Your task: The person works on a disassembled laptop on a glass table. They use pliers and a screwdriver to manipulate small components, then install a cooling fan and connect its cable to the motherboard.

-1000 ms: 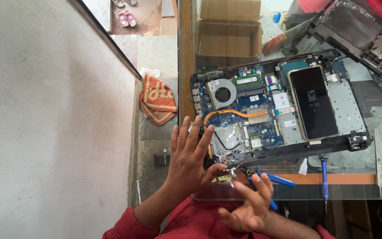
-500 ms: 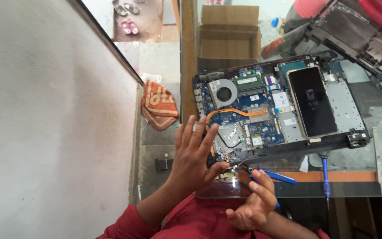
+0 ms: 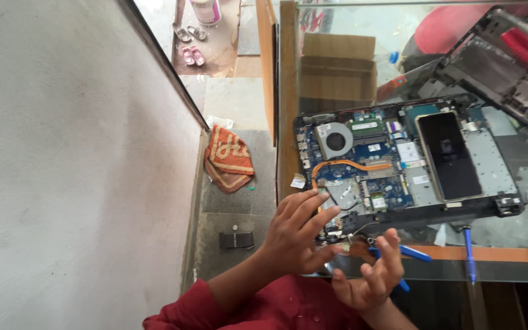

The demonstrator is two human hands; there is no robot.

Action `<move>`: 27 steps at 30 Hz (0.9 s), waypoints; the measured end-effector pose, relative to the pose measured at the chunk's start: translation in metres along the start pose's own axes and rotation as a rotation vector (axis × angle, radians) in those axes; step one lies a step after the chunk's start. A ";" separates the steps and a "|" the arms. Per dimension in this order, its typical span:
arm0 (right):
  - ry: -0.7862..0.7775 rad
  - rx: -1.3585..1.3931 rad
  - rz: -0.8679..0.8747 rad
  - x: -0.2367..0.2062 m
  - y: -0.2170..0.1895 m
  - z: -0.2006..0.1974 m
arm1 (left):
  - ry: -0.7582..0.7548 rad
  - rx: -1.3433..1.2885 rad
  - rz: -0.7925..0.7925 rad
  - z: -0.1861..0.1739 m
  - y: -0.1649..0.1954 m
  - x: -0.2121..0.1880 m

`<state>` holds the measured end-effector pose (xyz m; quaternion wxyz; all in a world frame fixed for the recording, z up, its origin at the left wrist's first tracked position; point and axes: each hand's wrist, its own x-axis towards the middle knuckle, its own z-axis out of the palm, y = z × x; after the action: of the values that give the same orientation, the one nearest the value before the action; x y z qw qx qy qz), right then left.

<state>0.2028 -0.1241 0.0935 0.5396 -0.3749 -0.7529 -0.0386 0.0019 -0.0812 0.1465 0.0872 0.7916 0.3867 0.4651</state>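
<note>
An opened laptop (image 3: 404, 165) lies on the glass tabletop (image 3: 508, 232) in the centre right of the frame, its bottom cover already off, so the blue motherboard, the round fan (image 3: 335, 142) and the copper heat pipe (image 3: 349, 165) all show. A dark phone (image 3: 448, 156) rests face up on the right part of the chassis.

The left hand (image 3: 297, 235) sits at the lower centre of the frame, fingers spread wide and flat over the near left corner of the laptop, where the hinge is; it grips nothing that can be seen. The right hand (image 3: 368, 278) is just below and to the right of it, fingers loosely curled and half open, close to a blue-handled tool (image 3: 401, 252) lying at the tabletop's edge. Whether the fingertips touch that tool cannot be told. A second blue-handled screwdriver (image 3: 469, 253) lies further right along the wooden edge.

Judging from how things lie, the strip-down is well along: the casing is removed, while the fan, heat pipe and board remain seated in the chassis. Another stripped laptop shell (image 3: 508, 61) sits in the upper right. Through the glass a cardboard box (image 3: 337, 67) shows, and an orange cloth (image 3: 228, 156) lies on the floor at centre left.
</note>
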 end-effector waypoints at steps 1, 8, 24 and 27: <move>0.004 -0.024 -0.003 -0.001 -0.002 0.005 | -0.015 0.010 -0.008 -0.003 -0.002 0.000; 0.104 -0.137 -0.005 -0.001 -0.026 0.017 | -0.132 0.028 -0.004 -0.029 -0.001 0.002; -0.087 -0.127 -0.093 0.008 -0.019 -0.030 | -0.111 0.034 -0.018 -0.009 0.029 0.014; -0.097 -0.081 -0.088 0.008 -0.006 -0.048 | -0.115 0.065 -0.023 0.008 0.043 0.024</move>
<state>0.2357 -0.1465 0.1217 0.4848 -0.3641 -0.7917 -0.0745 0.0376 -0.0921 0.1791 0.0888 0.8148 0.4052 0.4050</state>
